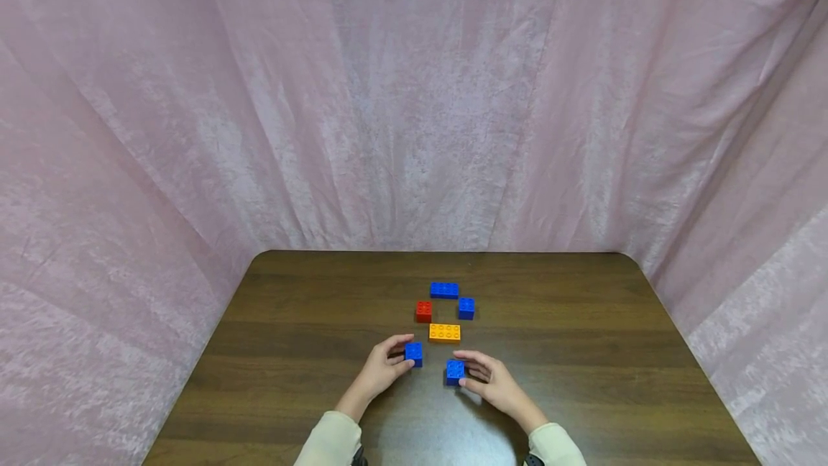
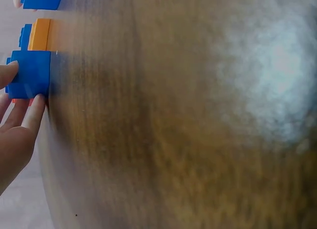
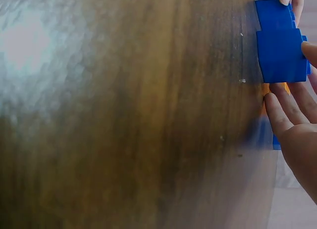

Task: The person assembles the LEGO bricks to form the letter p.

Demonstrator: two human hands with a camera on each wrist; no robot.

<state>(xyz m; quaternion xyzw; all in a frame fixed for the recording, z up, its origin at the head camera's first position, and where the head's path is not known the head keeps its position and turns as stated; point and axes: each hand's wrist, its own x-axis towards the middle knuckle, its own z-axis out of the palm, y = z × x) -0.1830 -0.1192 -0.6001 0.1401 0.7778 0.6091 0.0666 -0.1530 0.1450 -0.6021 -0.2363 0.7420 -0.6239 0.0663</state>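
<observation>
Near the front middle of the table, my left hand (image 1: pixel 377 371) pinches a small square blue toy brick (image 1: pixel 414 356) between thumb and fingers. The left wrist view shows the thumb on the near face of this brick (image 2: pixel 33 75), with fingers round its far side. To the right and a little nearer, my right hand (image 1: pixel 501 388) holds a second square blue brick (image 1: pixel 455 371), its thumb at the front and fingers behind. Both bricks stand studs up, with a gap between them. Just beyond them lies an orange eight-stud brick (image 1: pixel 444 334).
Farther back, a red square brick (image 1: pixel 423 311) stands on the left and another blue square brick (image 1: pixel 466 308) on the right. A long blue brick (image 1: pixel 444 290) lies behind these. Everything rests on a dark wooden table (image 1: pixel 310 336), with pink curtains (image 1: pixel 440 106) around it.
</observation>
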